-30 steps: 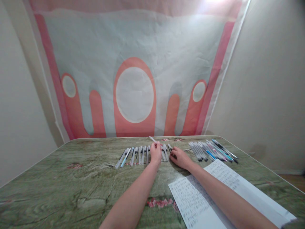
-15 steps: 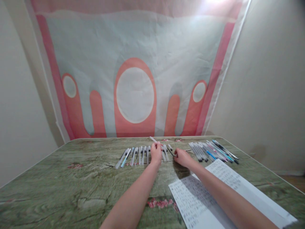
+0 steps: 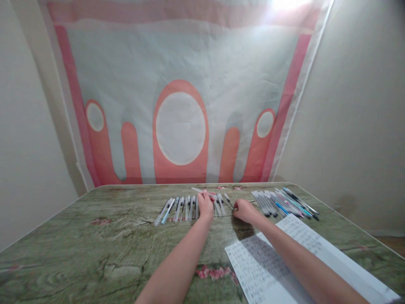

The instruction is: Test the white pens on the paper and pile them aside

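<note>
My left hand is closed on a white pen whose end sticks out up and to the left, over a row of pens laid side by side on the green table. My right hand is just to the right, fingers pinched on a dark pen at the right end of that row. The fingertips of both hands are partly hidden.
A second bunch of pens, several with blue or pink parts, lies at the far right. Two written sheets of paper lie near me on the right, under my right forearm. A pink and white cloth hangs behind the table.
My right hand has lifted off the table and pinched a dark pen. In my left hand the white pen has tipped lower and more to the left.
</note>
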Available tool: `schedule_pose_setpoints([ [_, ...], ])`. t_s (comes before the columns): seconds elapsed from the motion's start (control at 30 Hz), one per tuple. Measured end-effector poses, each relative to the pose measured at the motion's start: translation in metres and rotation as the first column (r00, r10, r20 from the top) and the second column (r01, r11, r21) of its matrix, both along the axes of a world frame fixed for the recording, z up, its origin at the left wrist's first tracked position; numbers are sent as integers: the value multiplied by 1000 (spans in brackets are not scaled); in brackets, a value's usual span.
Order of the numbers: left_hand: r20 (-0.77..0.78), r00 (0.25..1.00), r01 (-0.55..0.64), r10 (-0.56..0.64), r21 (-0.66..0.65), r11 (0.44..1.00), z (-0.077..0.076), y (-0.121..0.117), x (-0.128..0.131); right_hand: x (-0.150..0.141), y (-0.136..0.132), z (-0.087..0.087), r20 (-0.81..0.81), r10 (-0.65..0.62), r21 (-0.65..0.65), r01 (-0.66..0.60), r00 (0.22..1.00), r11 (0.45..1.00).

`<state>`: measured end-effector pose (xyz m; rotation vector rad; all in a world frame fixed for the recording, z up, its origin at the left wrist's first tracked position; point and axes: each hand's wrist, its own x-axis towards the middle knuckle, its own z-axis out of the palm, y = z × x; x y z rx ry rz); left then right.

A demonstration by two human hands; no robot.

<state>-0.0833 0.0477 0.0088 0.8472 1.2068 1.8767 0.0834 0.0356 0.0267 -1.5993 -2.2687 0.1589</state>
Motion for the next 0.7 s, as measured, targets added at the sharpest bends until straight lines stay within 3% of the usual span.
schedule_pose_setpoints([
  [0.23,113,984,-133,138,-55,990,-2,6,-8,1,-1,24,-112,291,158,-272,950,949],
  [0.7,125,984,-119,125,-52,992,-5,9,-7,5,-3,27,-98,351,131,-337,931,932],
])
